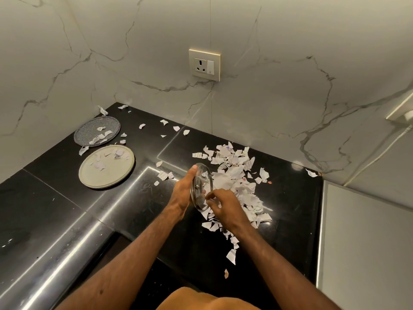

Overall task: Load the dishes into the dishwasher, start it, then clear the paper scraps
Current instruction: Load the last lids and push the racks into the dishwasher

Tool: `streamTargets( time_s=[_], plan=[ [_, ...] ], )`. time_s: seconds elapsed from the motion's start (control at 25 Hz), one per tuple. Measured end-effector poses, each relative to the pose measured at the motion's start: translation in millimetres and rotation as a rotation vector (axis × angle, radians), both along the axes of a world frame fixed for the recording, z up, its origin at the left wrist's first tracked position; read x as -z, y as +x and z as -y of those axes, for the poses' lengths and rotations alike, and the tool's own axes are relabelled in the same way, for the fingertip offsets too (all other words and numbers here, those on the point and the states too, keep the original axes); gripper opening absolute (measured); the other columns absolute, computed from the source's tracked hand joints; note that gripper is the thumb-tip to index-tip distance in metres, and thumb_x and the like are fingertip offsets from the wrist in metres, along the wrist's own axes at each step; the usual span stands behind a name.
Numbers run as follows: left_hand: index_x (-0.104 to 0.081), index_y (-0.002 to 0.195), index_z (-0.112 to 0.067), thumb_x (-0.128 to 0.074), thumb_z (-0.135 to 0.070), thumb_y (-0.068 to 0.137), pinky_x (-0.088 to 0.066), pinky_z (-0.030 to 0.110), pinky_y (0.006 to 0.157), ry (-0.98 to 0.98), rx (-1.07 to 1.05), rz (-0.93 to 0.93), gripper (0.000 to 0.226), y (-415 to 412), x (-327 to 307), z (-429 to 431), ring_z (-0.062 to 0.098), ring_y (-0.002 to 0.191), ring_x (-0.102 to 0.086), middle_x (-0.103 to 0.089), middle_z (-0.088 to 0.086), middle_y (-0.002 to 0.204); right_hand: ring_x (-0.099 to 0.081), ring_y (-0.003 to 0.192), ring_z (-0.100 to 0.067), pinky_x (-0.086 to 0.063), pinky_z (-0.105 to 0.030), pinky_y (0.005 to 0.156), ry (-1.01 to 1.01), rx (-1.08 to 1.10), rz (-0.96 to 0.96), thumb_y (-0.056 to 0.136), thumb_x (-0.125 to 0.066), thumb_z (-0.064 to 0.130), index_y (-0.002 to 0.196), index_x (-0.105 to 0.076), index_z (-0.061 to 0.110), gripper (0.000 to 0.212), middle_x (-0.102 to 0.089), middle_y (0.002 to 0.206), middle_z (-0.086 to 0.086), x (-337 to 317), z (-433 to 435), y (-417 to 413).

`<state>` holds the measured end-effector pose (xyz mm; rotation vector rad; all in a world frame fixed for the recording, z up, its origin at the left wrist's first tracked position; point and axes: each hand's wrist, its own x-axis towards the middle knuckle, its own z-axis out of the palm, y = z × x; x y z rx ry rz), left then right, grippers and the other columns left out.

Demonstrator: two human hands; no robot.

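Marble wall [268, 63]: closes the back and left of the corner.

Counter [290, 198]: black and glossy, filling the corner. The rounded front edge runs up diagonally from lower left, then steps inward below the forearms. The right edge meets a white panel [368, 242].

Open room: a bare strip between the cream plate and the left hand, and a bare patch from the heap across to the panel.

Plates, count 2: both lie flat at left-rear, just beside each other.
- The grey plate [97, 130] is speckled and sits nearest the left wall.
- The cream plate [106, 166] sits in front of it.
- Each carries a few scraps.

Glass lid [202, 186], count 1: clear glass with a metal rim and a small metal fixing at centre. It stands on edge mid-counter, its lower rim among the scraps.
- The left hand [182, 193] grips it, thumb over the top rim.
- The right hand [223, 206] has its fingers curled at the lid's lower face. Cannot tell whether they pinch anything.

Paper scraps [234, 180]: one main heap of torn white pieces, some printed, lying against the lid's right side and trailing toward the front edge. Strays are scattered to the rear and left, too many to count.

Wall socket [204, 64], count 1: on the wall behind the heap.
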<state>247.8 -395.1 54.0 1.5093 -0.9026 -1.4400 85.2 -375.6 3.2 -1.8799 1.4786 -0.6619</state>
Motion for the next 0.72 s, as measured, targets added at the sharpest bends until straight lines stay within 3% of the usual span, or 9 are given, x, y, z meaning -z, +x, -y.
streamTargets(
  time_s=[0.16,0.28,0.36,0.44,0.52,0.72],
  plan=[
    [-0.075,0.107,-0.031,-0.046,-0.071,0.095,-0.059,0.041,0.088,-0.027,0.026,0.032,0.050,-0.4,-0.6,-8.0,0.021,0.095,-0.077,-0.078,0.003,0.106,-0.047,0.116,-0.008,-0.046,-0.019,0.092,-0.020,0.183,-0.039,0.100,-0.065,0.018,0.112,-0.071,0.023,0.015,-0.056,0.122,0.009,-1.5,2.1,-9.9],
    [-0.075,0.115,-0.029,-0.047,-0.078,0.091,-0.058,0.049,0.095,-0.041,0.027,0.031,0.061,1.4,-3.1,-10.8,0.025,0.100,-0.075,-0.076,0.009,0.111,-0.045,0.117,-0.006,-0.044,-0.033,0.102,0.004,0.074,0.040,0.098,-0.068,0.036,0.116,-0.071,0.031,0.020,-0.057,0.122,0.013,-3.1,-3.1,-13.1],
    [-0.076,0.110,-0.027,-0.049,-0.081,0.088,-0.059,0.051,0.093,-0.035,0.014,0.019,0.064,2.0,-2.1,-13.4,0.031,0.099,-0.075,-0.077,0.012,0.105,-0.045,0.115,-0.006,-0.043,-0.034,0.100,-0.003,0.042,-0.008,0.094,-0.070,0.045,0.111,-0.072,0.035,0.020,-0.054,0.118,0.015,1.6,-8.0,-10.6],
    [-0.075,0.113,-0.024,-0.049,-0.080,0.088,-0.060,0.049,0.092,-0.029,0.003,0.027,0.066,1.2,-3.3,-20.0,0.032,0.097,-0.076,-0.078,0.011,0.102,-0.047,0.113,-0.007,-0.049,-0.036,0.099,-0.015,0.136,-0.034,0.092,-0.072,0.045,0.104,-0.071,0.034,0.016,-0.053,0.116,0.014,6.7,-10.2,-10.7],
    [-0.072,0.121,-0.018,-0.049,-0.077,0.088,-0.061,0.048,0.091,-0.013,-0.014,0.024,0.072,0.2,-3.2,-27.7,0.031,0.097,-0.076,-0.078,0.012,0.103,-0.050,0.114,-0.007,-0.050,-0.035,0.099,0.005,0.134,0.007,0.092,-0.074,0.046,0.109,-0.072,0.032,0.023,-0.056,0.117,0.012,9.9,-14.2,-13.5],
    [-0.076,0.113,-0.019,-0.050,-0.075,0.092,-0.056,0.054,0.098,-0.003,0.003,0.042,0.065,2.1,2.2,-48.2,0.031,0.100,-0.075,-0.078,0.011,0.105,-0.054,0.111,-0.008,-0.049,-0.029,0.092,0.073,0.057,0.040,0.089,-0.079,0.043,0.113,-0.076,0.030,0.027,-0.058,0.116,0.014,5.9,-27.3,-8.4]
  ],
)
